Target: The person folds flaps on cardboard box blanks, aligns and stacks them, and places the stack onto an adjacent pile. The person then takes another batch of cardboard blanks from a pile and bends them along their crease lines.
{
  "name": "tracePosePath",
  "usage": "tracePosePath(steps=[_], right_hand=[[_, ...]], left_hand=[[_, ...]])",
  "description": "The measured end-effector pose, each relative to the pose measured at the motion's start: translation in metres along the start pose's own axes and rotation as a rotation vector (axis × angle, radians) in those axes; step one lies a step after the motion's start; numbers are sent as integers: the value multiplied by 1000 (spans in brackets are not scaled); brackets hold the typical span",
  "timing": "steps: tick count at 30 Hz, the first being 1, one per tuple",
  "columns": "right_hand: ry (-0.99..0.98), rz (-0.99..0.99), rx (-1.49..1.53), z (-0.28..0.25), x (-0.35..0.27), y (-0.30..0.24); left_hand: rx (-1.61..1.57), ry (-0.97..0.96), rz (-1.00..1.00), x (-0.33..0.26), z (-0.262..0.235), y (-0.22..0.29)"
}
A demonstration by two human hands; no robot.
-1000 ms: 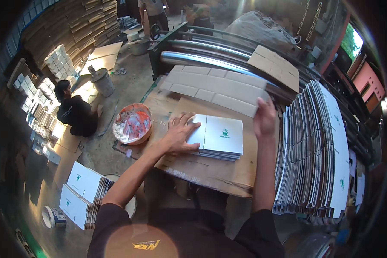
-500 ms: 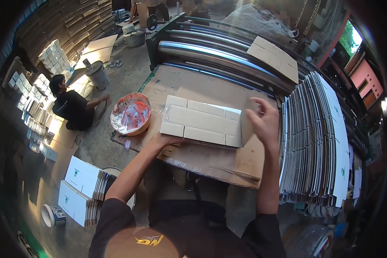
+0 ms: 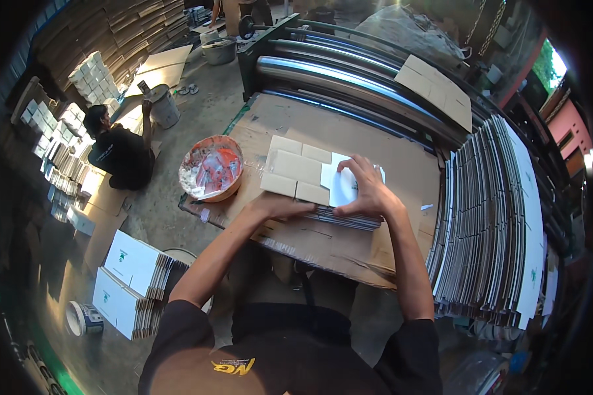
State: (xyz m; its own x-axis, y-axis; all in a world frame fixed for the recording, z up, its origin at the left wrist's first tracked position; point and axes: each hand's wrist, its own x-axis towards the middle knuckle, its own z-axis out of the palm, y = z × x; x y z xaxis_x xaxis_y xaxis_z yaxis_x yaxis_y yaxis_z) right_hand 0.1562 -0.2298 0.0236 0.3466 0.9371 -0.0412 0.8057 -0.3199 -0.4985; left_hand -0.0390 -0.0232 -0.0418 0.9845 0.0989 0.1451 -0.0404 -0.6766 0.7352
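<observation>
A flat cardboard box blank (image 3: 293,168), brown on its upper face, lies on a low pile of similar pieces (image 3: 349,218) at the table's middle. Its right end is folded over and shows a white face (image 3: 336,187). My left hand (image 3: 280,205) holds the near edge, fingers partly hidden by the cardboard. My right hand (image 3: 369,191) is curved over the white folded end, with fingertips on top and the thumb at the near edge.
An orange basin (image 3: 211,169) with red and white contents sits left on the cardboard-covered table (image 3: 402,161). A roller machine (image 3: 342,79) stands behind. Folded cardboard (image 3: 487,217) is stacked right, more white blanks (image 3: 133,263) lower left. A co-worker (image 3: 122,155) sits left near a bucket (image 3: 163,105).
My right hand has come from the right onto the blank, and its right end now lies folded over, white side up. The co-worker's arm has risen. The view has shifted slightly.
</observation>
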Motion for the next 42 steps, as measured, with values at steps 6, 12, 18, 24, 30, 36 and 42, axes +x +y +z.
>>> tracePosePath(steps=[6,12,18,24,30,36,42], right_hand=[[-5,9,-60,1,-4,3],[33,-20,-91,11,1,3],[-70,79,-74,4,-1,3],[-28,45,-33,2,-4,2],[25,63,-76,9,-4,4],[10,70,-43,7,-6,0],[-6,80,-50,6,-4,2]], left_hand=[[-177,-140,-343,-2,-7,28],[-64,-10,-266,-13,4,11],[45,-125,-349,-63,-33,57],[308,527,-290,-138,-94,55],[591,682,-250,-152,-114,-1],[125,981,-393,-103,-120,26],[-462,945,-273,-53,-97,20]])
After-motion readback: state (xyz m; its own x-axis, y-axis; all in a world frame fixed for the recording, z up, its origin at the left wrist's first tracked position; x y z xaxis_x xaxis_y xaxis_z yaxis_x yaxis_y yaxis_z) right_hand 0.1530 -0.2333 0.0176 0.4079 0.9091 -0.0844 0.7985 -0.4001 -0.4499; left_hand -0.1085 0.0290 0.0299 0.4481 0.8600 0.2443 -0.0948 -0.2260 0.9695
